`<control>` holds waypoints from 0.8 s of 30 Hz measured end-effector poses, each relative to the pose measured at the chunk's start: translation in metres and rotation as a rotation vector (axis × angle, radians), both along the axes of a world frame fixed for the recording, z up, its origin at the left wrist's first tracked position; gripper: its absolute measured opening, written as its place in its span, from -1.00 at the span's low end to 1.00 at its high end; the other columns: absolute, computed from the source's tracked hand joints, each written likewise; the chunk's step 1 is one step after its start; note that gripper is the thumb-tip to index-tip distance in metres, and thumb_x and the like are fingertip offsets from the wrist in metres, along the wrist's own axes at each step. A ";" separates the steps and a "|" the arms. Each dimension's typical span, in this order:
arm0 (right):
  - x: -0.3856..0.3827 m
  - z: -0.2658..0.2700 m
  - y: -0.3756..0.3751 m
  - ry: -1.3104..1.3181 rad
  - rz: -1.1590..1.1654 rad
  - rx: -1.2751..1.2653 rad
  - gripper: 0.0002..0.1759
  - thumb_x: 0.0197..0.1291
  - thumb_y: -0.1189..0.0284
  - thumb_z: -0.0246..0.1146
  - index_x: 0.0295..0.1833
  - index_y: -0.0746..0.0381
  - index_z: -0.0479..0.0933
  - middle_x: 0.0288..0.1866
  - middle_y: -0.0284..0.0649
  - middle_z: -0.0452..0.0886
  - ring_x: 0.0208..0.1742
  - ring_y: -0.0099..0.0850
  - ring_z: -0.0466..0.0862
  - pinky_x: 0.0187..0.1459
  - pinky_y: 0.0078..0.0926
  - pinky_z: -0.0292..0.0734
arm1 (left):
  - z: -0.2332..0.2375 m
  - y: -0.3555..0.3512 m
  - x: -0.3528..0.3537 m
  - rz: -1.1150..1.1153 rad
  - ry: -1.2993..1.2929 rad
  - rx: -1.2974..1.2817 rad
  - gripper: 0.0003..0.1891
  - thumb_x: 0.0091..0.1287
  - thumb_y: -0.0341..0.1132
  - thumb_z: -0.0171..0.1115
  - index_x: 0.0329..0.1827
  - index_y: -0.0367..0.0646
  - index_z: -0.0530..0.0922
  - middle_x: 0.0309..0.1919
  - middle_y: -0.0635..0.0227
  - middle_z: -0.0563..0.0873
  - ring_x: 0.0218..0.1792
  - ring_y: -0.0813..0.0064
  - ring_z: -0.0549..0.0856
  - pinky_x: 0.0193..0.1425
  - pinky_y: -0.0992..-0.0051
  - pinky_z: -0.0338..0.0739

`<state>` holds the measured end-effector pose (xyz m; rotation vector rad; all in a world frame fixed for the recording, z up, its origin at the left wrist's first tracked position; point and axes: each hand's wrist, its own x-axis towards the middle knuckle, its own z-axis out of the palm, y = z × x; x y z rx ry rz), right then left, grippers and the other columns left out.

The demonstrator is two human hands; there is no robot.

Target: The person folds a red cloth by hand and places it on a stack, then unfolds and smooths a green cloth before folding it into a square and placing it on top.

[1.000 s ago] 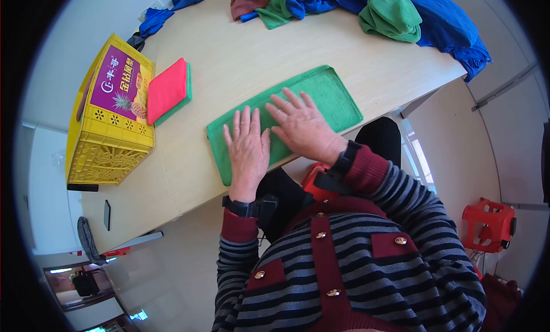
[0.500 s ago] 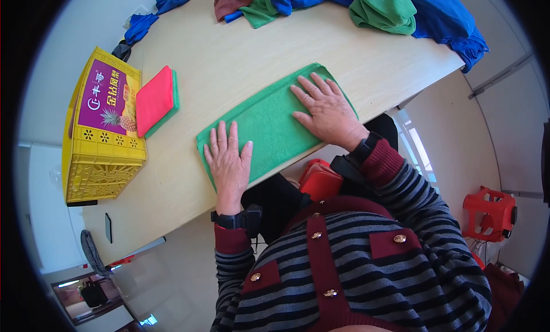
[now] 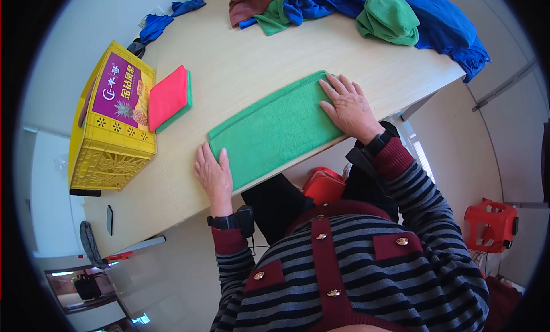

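Note:
A folded green cloth [image 3: 275, 131] lies flat near the front edge of the light wooden table [image 3: 240, 57]. At its left end rests my left hand [image 3: 213, 172], fingers extended, the thumb on the cloth and the other fingers on the table beside it. My right hand [image 3: 350, 107] lies spread over the cloth's right end, fingertips near its far corner. Neither hand grips anything. Left of the cloth, a red folded cloth [image 3: 167, 98] sits on top of a green one [image 3: 188, 105].
A yellow crate [image 3: 114, 154] with a pineapple label stands at the table's left. Crumpled blue [image 3: 441, 22], green [image 3: 389, 19] and brown [image 3: 247, 5] cloths lie along the far side. A phone [image 3: 109, 219] rests near the left edge. A red stool [image 3: 490, 226] is on the floor.
Both hands have moved outward, from the middle parts of the green cloth to its left and right ends. The whole view has shifted slightly.

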<state>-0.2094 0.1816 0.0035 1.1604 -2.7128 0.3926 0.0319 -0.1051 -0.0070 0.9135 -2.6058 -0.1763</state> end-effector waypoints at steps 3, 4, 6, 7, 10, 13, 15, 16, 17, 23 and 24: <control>0.009 0.017 -0.004 0.022 -0.088 0.146 -0.29 0.54 0.01 0.00 0.61 0.20 0.25 0.67 -0.05 0.20 0.67 -0.01 0.16 0.62 0.05 0.04 | 0.026 0.019 0.003 0.175 -0.082 0.008 -0.50 0.48 0.02 0.23 0.19 -0.28 0.55 0.27 0.00 0.59 0.34 0.01 0.52 0.37 0.05 0.38; 0.017 0.023 -0.007 0.031 -0.081 0.150 -0.29 0.54 0.01 0.00 0.61 0.20 0.25 0.67 -0.05 0.20 0.67 -0.01 0.16 0.62 0.05 0.04 | 0.025 0.019 0.003 0.183 -0.075 0.013 -0.50 0.48 0.02 0.23 0.19 -0.28 0.55 0.27 0.00 0.59 0.34 0.01 0.52 0.37 0.05 0.38; 0.042 0.029 -0.021 0.041 0.042 0.023 -0.24 0.53 -0.04 0.01 0.60 0.26 0.24 0.67 -0.01 0.20 0.67 0.01 0.15 0.61 0.08 0.04 | 0.023 0.016 0.000 0.155 -0.058 0.065 -0.57 0.42 -0.04 0.32 0.01 -0.30 0.56 0.08 0.03 0.65 0.15 -0.02 0.60 0.22 0.09 0.45; 0.051 0.029 -0.028 0.039 0.104 -0.040 -0.22 0.52 -0.06 0.01 0.60 0.28 0.23 0.66 0.00 0.20 0.67 0.01 0.15 0.61 0.09 0.04 | 0.021 0.016 -0.001 0.141 -0.056 0.091 -0.60 0.38 -0.07 0.36 -0.08 -0.31 0.56 -0.01 0.05 0.69 0.06 -0.03 0.64 0.15 0.11 0.49; 0.070 0.021 -0.050 0.065 0.198 -0.046 -0.17 0.51 -0.11 0.00 0.60 0.32 0.23 0.66 0.02 0.21 0.67 0.02 0.15 0.61 0.10 0.03 | 0.020 0.015 -0.009 0.150 0.021 0.224 -0.66 0.38 -0.15 0.35 -0.18 -0.32 0.54 -0.09 0.04 0.68 -0.03 0.00 0.68 0.09 0.12 0.53; 0.080 0.014 -0.061 0.070 0.263 -0.041 -0.13 0.50 -0.16 -0.02 0.59 0.34 0.23 0.66 0.03 0.21 0.68 0.02 0.14 0.61 0.10 0.03 | 0.018 0.006 -0.005 0.111 0.170 0.411 -0.73 0.38 -0.25 0.35 -0.18 -0.31 0.54 -0.12 0.06 0.69 -0.09 0.10 0.71 0.05 0.18 0.57; 0.085 0.011 -0.066 0.041 0.283 -0.002 -0.10 0.50 -0.19 -0.05 0.59 0.35 0.23 0.66 0.03 0.20 0.68 0.03 0.13 0.61 0.09 0.02 | 0.015 -0.002 -0.003 0.006 0.374 0.672 -0.79 0.38 -0.35 0.35 -0.09 -0.30 0.55 -0.11 0.12 0.71 -0.11 0.26 0.73 0.03 0.29 0.60; 0.085 0.010 -0.066 0.042 0.285 -0.002 -0.10 0.50 -0.19 -0.05 0.59 0.35 0.23 0.66 0.03 0.20 0.68 0.03 0.13 0.61 0.09 0.02 | 0.012 -0.005 -0.002 0.008 0.375 0.672 -0.79 0.38 -0.35 0.35 -0.09 -0.30 0.55 -0.11 0.12 0.71 -0.11 0.26 0.73 0.03 0.29 0.60; 0.086 0.009 -0.066 0.044 0.289 0.009 -0.10 0.50 -0.20 -0.06 0.59 0.35 0.23 0.66 0.03 0.20 0.68 0.02 0.13 0.61 0.09 0.01 | 0.009 -0.007 -0.002 -0.026 0.502 0.836 -0.75 0.38 -0.39 0.34 0.03 -0.28 0.53 -0.08 0.14 0.71 -0.09 0.33 0.72 0.05 0.34 0.60; 0.085 0.004 -0.068 0.058 0.304 0.027 -0.09 0.51 -0.21 -0.11 0.59 0.35 0.23 0.66 0.01 0.21 0.68 0.01 0.13 0.62 0.08 -0.01 | 0.025 -0.008 0.002 -0.184 0.827 1.337 -0.31 0.37 -0.54 0.31 0.58 -0.19 0.29 0.07 0.24 0.71 0.04 0.53 0.68 0.21 0.47 0.56; 0.084 0.004 -0.068 0.056 0.301 0.033 -0.09 0.51 -0.21 -0.11 0.59 0.35 0.23 0.66 0.01 0.21 0.68 0.01 0.13 0.62 0.08 -0.01 | 0.029 -0.006 0.002 -0.183 0.826 1.343 -0.31 0.37 -0.54 0.31 0.58 -0.19 0.29 0.07 0.24 0.71 0.04 0.53 0.68 0.21 0.47 0.56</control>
